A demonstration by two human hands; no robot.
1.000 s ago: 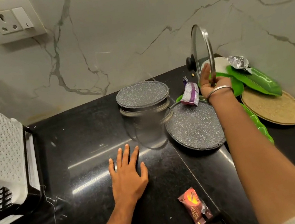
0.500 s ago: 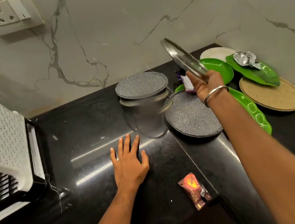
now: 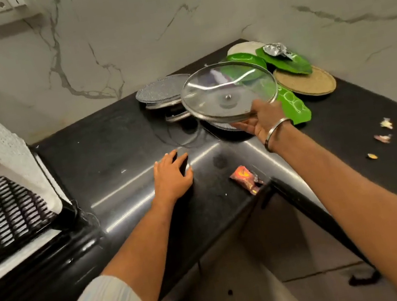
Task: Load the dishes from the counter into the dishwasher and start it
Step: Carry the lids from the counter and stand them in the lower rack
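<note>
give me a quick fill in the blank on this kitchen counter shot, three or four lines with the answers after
1. The right hand holds a round ____ lid with a metal rim.
2. The left hand rests flat on the ____ counter.
3. A crumpled piece of foil lies on a ____ plate.
4. The woven mat lies against the wall, to the ____ of the lid.

Missing words: glass; black; green; right
</note>
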